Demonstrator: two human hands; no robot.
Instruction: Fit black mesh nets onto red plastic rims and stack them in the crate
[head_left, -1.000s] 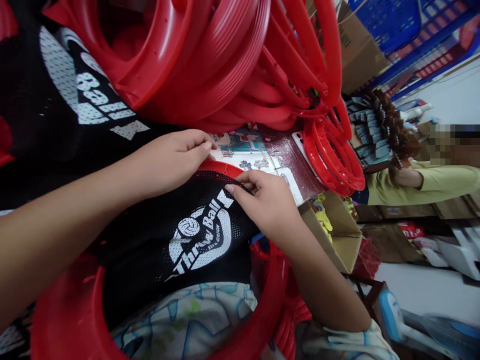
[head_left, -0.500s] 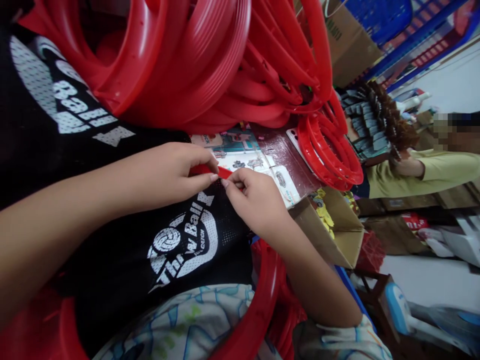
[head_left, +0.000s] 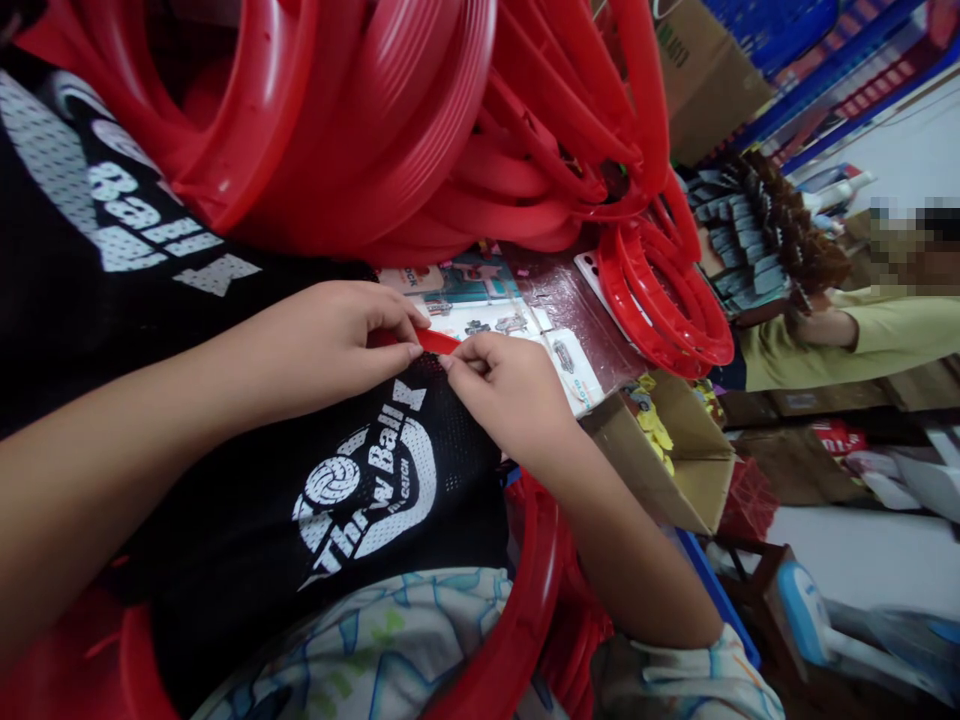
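Observation:
A black mesh fabric (head_left: 247, 540) with white "Throw Ball" print lies spread in front of me. At its far edge a narrow red strip (head_left: 438, 341) shows between my hands. My left hand (head_left: 345, 335) is closed on this strip, thumb below and fingers curled over it. Close beside it, my right hand (head_left: 517, 385) pinches the right end of the strip at the fabric's edge; whatever is between its fingertips is too small to make out. A red plastic ring (head_left: 536, 590) curves under the fabric, near my patterned clothing.
Large red plastic rings (head_left: 420, 130) are piled just beyond my hands. Smaller red rings (head_left: 667, 300) and printed cards (head_left: 574, 365) lie on the dark red table (head_left: 555, 290). A cardboard box (head_left: 697, 490) holds yellow pieces. A co-worker's yellow sleeve (head_left: 892, 325) is at right.
The fingertips have drawn slightly apart, and more of the red strip shows between them. The view has shifted a little; otherwise both hands stay in place.

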